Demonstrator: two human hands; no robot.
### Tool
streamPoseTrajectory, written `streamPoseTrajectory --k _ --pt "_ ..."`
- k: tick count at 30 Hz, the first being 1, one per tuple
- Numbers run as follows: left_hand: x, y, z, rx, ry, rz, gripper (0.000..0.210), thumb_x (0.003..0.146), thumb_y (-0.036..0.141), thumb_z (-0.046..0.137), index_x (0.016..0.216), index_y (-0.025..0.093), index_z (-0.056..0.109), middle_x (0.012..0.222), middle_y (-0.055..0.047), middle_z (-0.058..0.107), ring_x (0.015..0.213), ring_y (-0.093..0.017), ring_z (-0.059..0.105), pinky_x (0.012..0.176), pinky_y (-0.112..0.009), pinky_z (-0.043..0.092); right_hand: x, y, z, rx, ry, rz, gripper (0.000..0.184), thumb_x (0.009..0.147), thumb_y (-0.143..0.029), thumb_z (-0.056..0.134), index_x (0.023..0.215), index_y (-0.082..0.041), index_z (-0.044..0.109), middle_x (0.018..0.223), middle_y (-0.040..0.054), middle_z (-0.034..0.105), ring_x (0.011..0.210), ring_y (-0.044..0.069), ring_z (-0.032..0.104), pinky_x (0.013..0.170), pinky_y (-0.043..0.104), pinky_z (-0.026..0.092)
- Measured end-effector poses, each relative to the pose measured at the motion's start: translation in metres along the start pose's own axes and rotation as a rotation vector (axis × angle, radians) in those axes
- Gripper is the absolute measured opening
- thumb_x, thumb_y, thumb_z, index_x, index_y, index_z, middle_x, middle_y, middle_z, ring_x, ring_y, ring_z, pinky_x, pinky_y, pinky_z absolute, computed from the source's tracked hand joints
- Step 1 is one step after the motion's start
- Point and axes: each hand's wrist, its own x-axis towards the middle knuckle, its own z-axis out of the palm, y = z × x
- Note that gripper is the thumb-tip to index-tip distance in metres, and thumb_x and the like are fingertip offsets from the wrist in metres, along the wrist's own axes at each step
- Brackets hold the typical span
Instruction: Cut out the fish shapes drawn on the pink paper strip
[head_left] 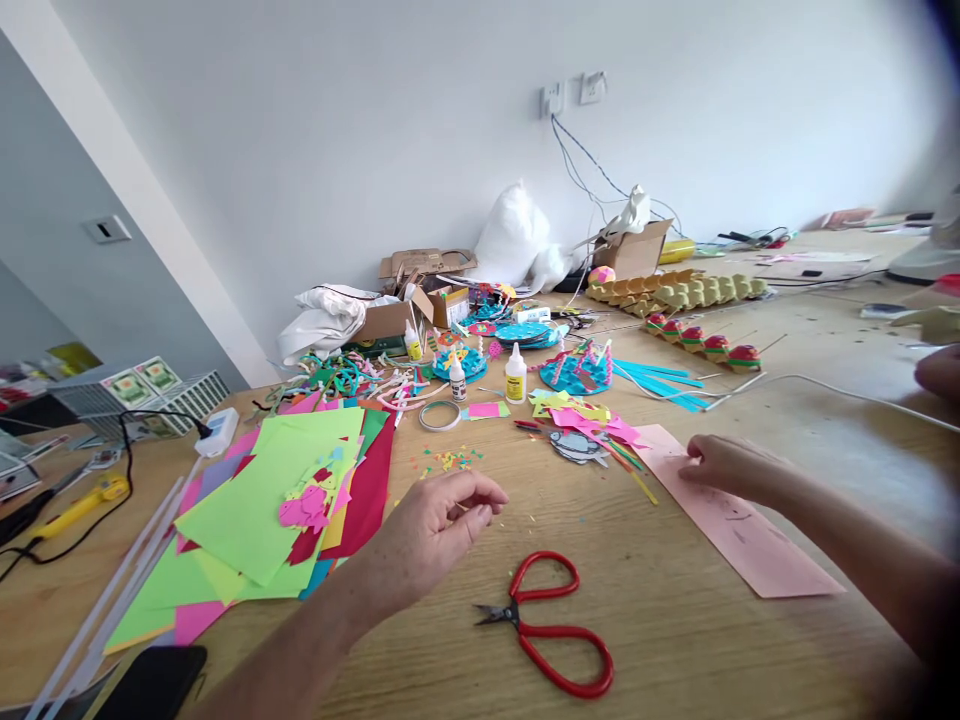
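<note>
We pinched the pink paper (pixel 739 535) with our right hand (pixel 724 465); left hand (pixel 435 525) hovered loosely curled, empty (scissors (pixel 547 620) nearby), suggesting cutting required grasping them.

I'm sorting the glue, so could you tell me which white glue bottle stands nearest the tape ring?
The small orange-capped bottle, just behind the tape ring; the bigger bottle stands further right.
</note>
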Motion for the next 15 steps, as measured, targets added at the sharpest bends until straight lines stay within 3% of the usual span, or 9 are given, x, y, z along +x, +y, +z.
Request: streamPoseTrajectory --k 4,7,10,15 --pt "0.000 -0.002 0.000 -0.010 -0.026 -0.030 0.016 0.084 0.021 0.048 0.090 0.016 0.061 0.088 -0.004 0.063 0.082 -0.013 0.058 0.075 -0.024 0.047 0.002 -0.004 -0.006 0.024 -0.111 -0.043 0.008 0.070 -0.026 0.060 0.066 -0.020 0.061 0.081 0.0129 0.069 0.076 0.026 0.064 0.060 0.032 0.043" --pt "0.002 -0.002 0.002 -0.026 -0.068 -0.032 0.017 0.084 0.021 0.046 0.091 0.017 0.061 0.087 -0.004 0.063 0.081 -0.013 0.058 0.074 -0.024 0.047 0.010 -0.010 -0.009 0.020 -0.118 -0.060 0.019 0.078 -0.028 0.059 0.089 -0.013 0.063 0.101 0.0192 0.065 0.089 0.027 0.062 0.070 0.034 0.046" --pt "0.003 -0.001 0.005 0.019 -0.113 -0.032 0.019 0.084 0.022 0.045 0.091 0.017 0.062 0.087 -0.004 0.063 0.081 -0.014 0.058 0.073 -0.025 0.046 0.023 -0.015 -0.008 0.016 -0.134 -0.095 0.028 0.086 -0.027 0.055 0.111 -0.014 0.058 0.116 0.0140 0.059 0.097 0.021 0.059 0.081 0.035 0.048" --pt "0.002 0.000 0.010 0.089 -0.160 -0.036 0.023 0.084 0.025 0.045 0.096 0.018 0.063 0.089 -0.004 0.065 0.083 -0.014 0.059 0.073 -0.024 0.046 0.041 -0.021 -0.007 -0.034 -0.197 -0.148 0.026 0.091 -0.030 0.052 0.113 -0.018 0.057 0.116 0.0075 0.059 0.097 0.019 0.060 0.082 0.039 0.051"
